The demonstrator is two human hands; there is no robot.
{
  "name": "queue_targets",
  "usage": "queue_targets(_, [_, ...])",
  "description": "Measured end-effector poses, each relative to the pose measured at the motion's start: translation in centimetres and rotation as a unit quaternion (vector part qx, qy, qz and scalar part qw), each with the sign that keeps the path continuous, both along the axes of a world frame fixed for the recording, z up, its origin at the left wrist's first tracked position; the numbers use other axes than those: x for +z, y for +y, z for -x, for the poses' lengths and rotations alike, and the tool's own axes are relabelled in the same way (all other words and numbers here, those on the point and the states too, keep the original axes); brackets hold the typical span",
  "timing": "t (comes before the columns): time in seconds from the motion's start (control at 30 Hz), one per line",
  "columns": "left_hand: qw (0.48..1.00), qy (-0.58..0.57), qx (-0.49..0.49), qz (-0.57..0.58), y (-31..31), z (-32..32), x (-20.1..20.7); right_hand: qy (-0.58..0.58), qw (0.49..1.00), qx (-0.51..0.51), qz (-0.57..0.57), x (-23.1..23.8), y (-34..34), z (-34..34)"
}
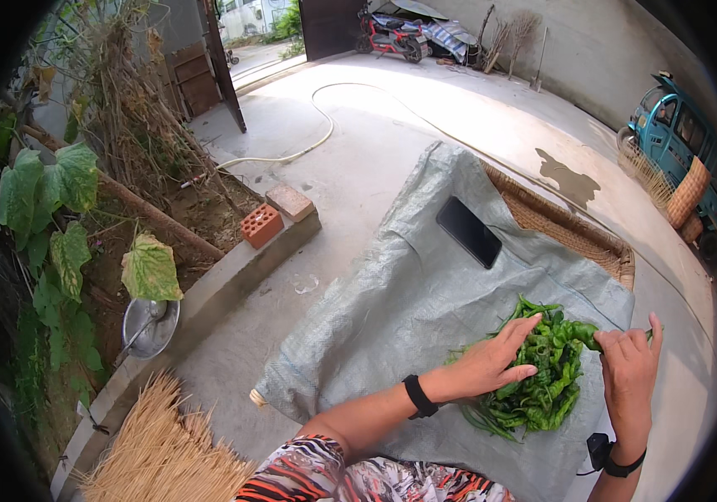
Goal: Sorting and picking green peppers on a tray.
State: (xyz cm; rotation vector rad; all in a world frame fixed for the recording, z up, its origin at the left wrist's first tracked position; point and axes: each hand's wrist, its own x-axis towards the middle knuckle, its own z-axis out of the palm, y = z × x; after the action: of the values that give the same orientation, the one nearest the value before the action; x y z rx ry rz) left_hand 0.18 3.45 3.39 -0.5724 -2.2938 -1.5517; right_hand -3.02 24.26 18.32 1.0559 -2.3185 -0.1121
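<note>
A heap of green peppers (547, 402) lies on a grey-green woven plastic sack (358, 318). My left hand (501, 358) rests over the heap's upper left side, fingers stretched out and the thumb apart, gripping nothing. At the heap's right edge, my right hand (629, 368) pinches the end of a long, curled green pepper (578, 333); its index finger points up. The pepper's body reaches left across the top of the heap. Farther up the sack lies a black phone (469, 233), screen upward.
Under the sack, a wicker tray (563, 219) shows its far rim. To the left runs a low concrete curb (233, 289) with a red hollow brick (261, 226). A metal bowl (151, 330), straw bundle (162, 443) and hose (325, 125) lie around. A blue three-wheeler (675, 138) stands far right.
</note>
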Motion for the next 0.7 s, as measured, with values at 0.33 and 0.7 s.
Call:
queue_targets(0.33, [0.998, -0.057, 0.006, -0.004, -1.6, 0.6, 0.3, -0.196, 0.978, 0.038, 0.058, -3.9, 0.3, 0.6])
queue_targets(0.7, [0.968, -0.190, -0.083, -0.143, -1.5, 0.4, 0.4, -0.237, 0.962, 0.017, 0.136, -7.1, 2.2, -0.3])
